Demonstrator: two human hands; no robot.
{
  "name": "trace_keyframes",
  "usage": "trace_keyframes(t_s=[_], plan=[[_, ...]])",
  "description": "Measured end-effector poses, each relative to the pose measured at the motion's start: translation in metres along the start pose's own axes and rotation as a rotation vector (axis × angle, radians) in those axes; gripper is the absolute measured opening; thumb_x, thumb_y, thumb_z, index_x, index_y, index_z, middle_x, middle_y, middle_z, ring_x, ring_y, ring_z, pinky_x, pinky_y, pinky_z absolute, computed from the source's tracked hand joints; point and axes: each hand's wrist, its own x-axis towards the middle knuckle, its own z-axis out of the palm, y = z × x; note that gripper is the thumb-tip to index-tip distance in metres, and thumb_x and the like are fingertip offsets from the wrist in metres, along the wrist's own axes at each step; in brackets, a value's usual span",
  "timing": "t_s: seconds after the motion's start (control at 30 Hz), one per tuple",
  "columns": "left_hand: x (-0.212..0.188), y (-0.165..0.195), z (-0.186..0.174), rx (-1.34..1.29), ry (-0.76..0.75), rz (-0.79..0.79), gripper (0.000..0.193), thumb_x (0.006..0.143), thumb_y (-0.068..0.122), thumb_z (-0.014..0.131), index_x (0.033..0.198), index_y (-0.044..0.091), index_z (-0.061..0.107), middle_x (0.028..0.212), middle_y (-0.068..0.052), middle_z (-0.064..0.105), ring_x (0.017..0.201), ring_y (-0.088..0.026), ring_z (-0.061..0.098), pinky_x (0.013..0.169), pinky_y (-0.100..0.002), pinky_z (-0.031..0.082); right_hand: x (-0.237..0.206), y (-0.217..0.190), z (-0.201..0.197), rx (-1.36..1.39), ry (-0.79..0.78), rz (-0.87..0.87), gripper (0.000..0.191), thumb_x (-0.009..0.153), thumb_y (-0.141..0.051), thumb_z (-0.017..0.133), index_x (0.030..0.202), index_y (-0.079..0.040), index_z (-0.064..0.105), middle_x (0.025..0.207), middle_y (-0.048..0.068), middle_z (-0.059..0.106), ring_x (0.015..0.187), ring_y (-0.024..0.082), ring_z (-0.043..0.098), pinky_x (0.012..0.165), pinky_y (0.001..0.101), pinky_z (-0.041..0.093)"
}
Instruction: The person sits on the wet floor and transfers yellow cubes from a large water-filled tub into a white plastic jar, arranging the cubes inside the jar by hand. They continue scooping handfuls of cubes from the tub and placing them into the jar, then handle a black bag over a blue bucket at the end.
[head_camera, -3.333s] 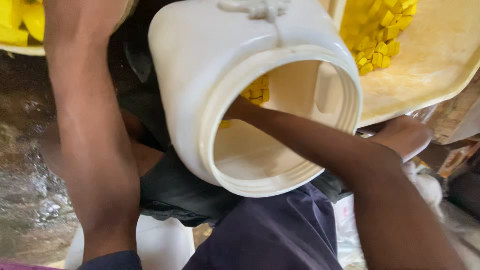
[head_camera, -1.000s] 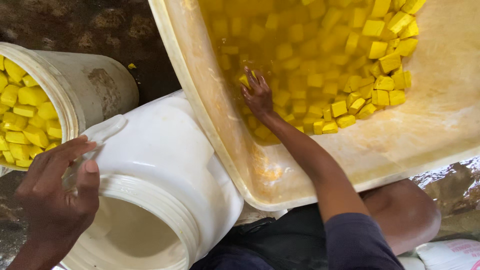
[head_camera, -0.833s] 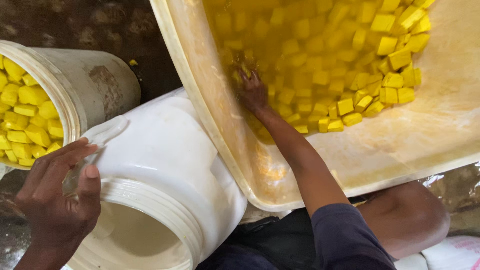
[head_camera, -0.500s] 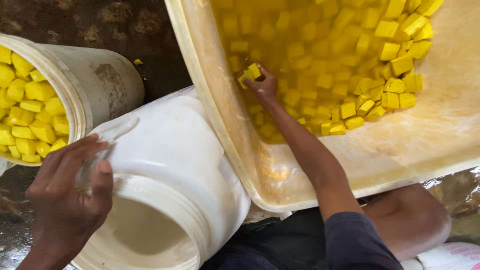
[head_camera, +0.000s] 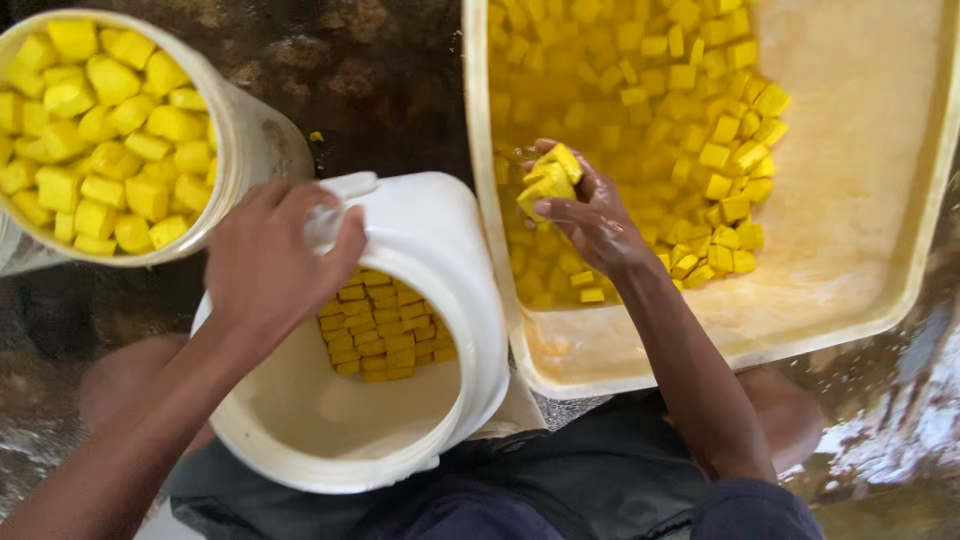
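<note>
Left hand (head_camera: 275, 265) clamped on rim of white plastic tub (head_camera: 440, 260). Right hand (head_camera: 590, 215) closed around yellow cubes (head_camera: 548, 180), over cream rectangular tray's (head_camera: 850, 300) left edge.

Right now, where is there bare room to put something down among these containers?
The tray's right side is bare, bordered by the yellow cubes. The tilted white tub has bare floor below its stacked cubes. The full bucket is crowded.
</note>
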Motion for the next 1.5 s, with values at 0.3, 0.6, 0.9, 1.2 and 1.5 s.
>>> trace_keyframes(t_s=[0.3,0.6,0.9,1.2,1.5], plan=[[0.009,-0.017,0.004,-0.267,0.12,-0.179,0.043,0.083,0.048,0.077,0.095,0.006,0.078,0.099,-0.017,0.074,0.096,-0.036,0.069,0.085,-0.051,0.052,-0.084,-0.069,0.155,-0.314,-0.114,0.006,0.075,0.072,0.008,0.078,0.141,-0.004,0.054,0.126,0.009,0.066,0.11,0.022,0.069,0.091,0.0372,0.061],[-0.057,-0.034,-0.045,-0.632,0.592,0.017,0.025,0.087,0.021,0.076,0.105,0.004,0.072,0.107,-0.016,0.074,0.104,-0.033,0.071,0.095,-0.043,0.055,-0.133,-0.023,0.214,-0.569,-0.2,0.005,0.075,0.07,0.0,0.084,0.138,-0.004,0.054,0.121,0.006,0.067,0.109,0.017,0.068,0.099,0.036,0.057],[-0.182,0.066,-0.002,-0.024,-0.088,-0.065,0.072,0.089,0.071,0.06,0.081,0.001,0.075,0.08,-0.02,0.072,0.081,-0.037,0.069,0.082,-0.048,0.052,-0.134,0.005,0.113,0.071,-0.046,-0.091,0.056,0.081,0.003,0.067,0.134,-0.005,0.055,0.118,0.011,0.067,0.099,0.028,0.069,0.084,0.038,0.059],[-0.178,0.07,-0.014,0.097,-0.242,-0.016,0.08,0.086,0.078,0.054,0.062,0.004,0.074,0.056,-0.018,0.064,0.055,-0.039,0.064,0.058,-0.051,0.052,-0.115,0.053,0.029,-0.134,0.18,-0.078,0.046,0.081,0.0,0.069,0.126,-0.001,0.057,0.108,0.012,0.067,0.095,0.028,0.067,0.079,0.0419,0.056],[-0.163,0.062,0.002,0.066,-0.332,-0.078,0.074,0.082,0.076,0.057,0.069,0.006,0.077,0.063,-0.02,0.067,0.062,-0.041,0.068,0.06,-0.054,0.055,-0.103,0.051,-0.021,0.077,0.181,-0.117,0.038,0.084,-0.006,0.07,0.12,-0.005,0.056,0.104,0.008,0.063,0.093,0.023,0.064,0.075,0.0397,0.056]])
